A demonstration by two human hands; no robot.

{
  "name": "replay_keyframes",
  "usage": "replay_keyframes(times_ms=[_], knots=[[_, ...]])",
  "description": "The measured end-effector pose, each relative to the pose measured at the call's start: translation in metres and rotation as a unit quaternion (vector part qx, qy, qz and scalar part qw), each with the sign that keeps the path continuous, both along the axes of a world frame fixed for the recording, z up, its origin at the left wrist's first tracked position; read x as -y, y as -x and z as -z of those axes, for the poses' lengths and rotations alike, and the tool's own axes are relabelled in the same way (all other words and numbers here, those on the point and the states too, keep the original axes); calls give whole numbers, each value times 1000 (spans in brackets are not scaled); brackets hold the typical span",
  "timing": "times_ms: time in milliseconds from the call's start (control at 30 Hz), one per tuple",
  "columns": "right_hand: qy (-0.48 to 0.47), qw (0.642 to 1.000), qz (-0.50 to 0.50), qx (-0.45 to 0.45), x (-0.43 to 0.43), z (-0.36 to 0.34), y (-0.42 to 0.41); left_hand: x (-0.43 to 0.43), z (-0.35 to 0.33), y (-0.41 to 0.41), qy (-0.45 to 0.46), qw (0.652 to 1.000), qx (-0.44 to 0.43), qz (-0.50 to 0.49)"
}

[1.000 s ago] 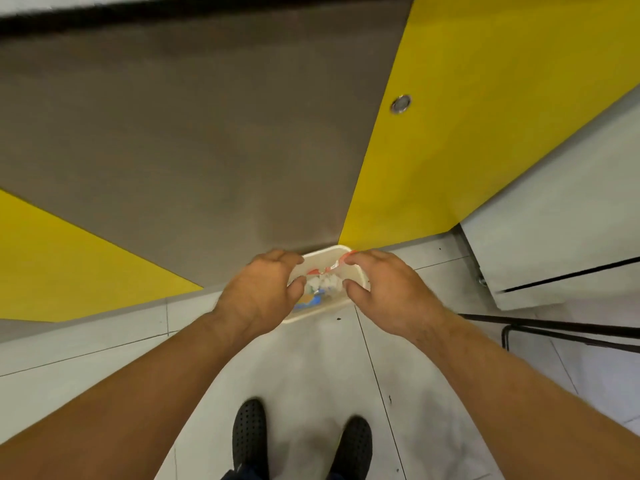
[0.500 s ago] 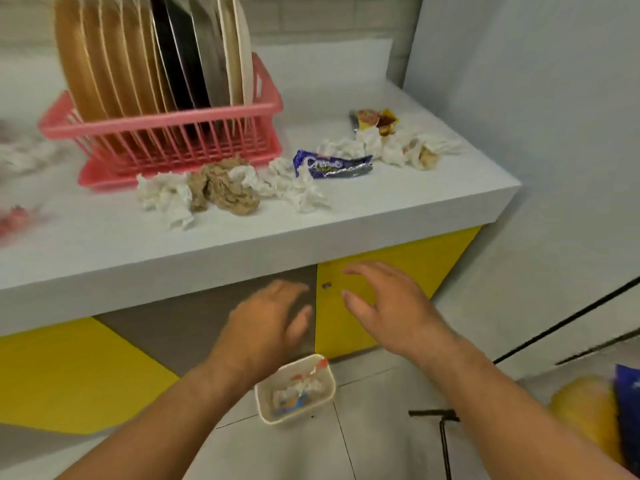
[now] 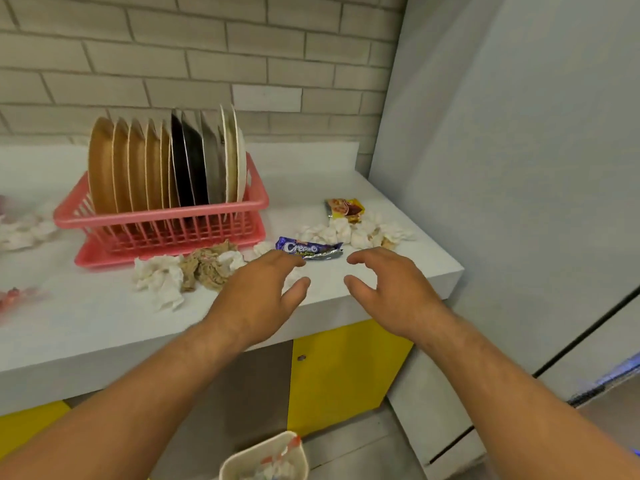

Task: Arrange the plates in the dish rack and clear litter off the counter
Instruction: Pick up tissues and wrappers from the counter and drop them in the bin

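Observation:
Several plates (image 3: 162, 164) in tan, black, grey and white stand upright in a pink dish rack (image 3: 159, 220) on the white counter (image 3: 79, 317). Crumpled white and brown tissues (image 3: 187, 271) lie in front of the rack. A blue biscuit wrapper (image 3: 308, 249) lies just beyond my fingers. Farther right sit more white tissues (image 3: 360, 232) and a yellow-red wrapper (image 3: 344, 207). My left hand (image 3: 259, 292) and my right hand (image 3: 391, 285) hover over the counter's front edge, fingers relaxed, holding nothing.
A cream bin (image 3: 266, 459) with litter inside stands on the floor below. Yellow and brown cabinet doors (image 3: 343, 372) sit under the counter. A grey wall panel (image 3: 512, 168) bounds the right side. More tissues (image 3: 20, 230) and a red blur (image 3: 17, 296) lie at far left.
One second ago both hands were down at the bin on the floor. They have let go of it and risen to counter height, and my view has lifted to the counter.

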State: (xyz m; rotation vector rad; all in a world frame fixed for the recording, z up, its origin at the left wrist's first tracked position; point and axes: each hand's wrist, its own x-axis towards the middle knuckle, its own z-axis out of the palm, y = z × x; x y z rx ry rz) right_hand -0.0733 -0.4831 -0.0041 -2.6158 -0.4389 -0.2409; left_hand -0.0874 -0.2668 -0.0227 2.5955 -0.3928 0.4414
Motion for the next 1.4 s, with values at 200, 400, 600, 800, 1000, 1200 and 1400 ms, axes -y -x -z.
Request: replay_keyframes(times_ms=[200, 400, 600, 800, 1000, 1200, 1400], knots=[[15, 999, 29, 3, -7, -12, -49, -5, -16, -69, 21, 1000, 3, 14], [20, 997, 71, -16, 6, -15, -89, -1, -21, -124, 24, 999, -18, 37], [32, 993, 102, -50, 36, 2, -133, 24, -6, -176, 18, 997, -43, 56], [39, 991, 106, -74, 75, 12, -194, 53, 2, -241, -36, 996, -66, 49], [40, 993, 82, -79, 107, 16, -257, 91, 2, -338, -89, 983, -152, 52], [30, 991, 65, -111, 131, 35, -293, 118, 16, -420, -303, 891, -323, 101], [23, 991, 52, -120, 141, 47, -315, 132, 18, -449, -302, 853, -406, 125]])
